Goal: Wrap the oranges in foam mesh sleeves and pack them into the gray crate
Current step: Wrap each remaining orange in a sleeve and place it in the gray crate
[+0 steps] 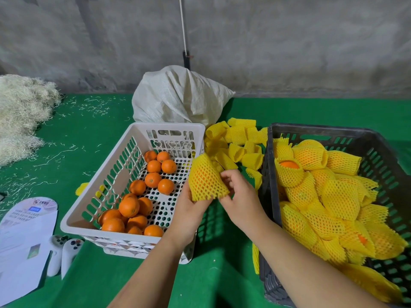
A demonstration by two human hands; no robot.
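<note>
Between the two crates I hold an orange inside a yellow foam mesh sleeve [205, 178]. My left hand [189, 210] grips it from below. My right hand [239, 194] pinches the sleeve's right edge with curled fingers. The white basket [93, 196] on the left contains several bare oranges [153, 180]. On the right, the gray crate [270, 170] is heaped with several sleeved oranges [329, 196]. A pile of empty yellow sleeves [238, 141] lies on the green cloth behind my hands.
A white woven sack [178, 96] stands behind the basket. Pale shredded filler [20, 112] is heaped at far left. Printed paper sheets [24, 241] and two white controllers [64, 252] lie at front left on the green table [89, 134].
</note>
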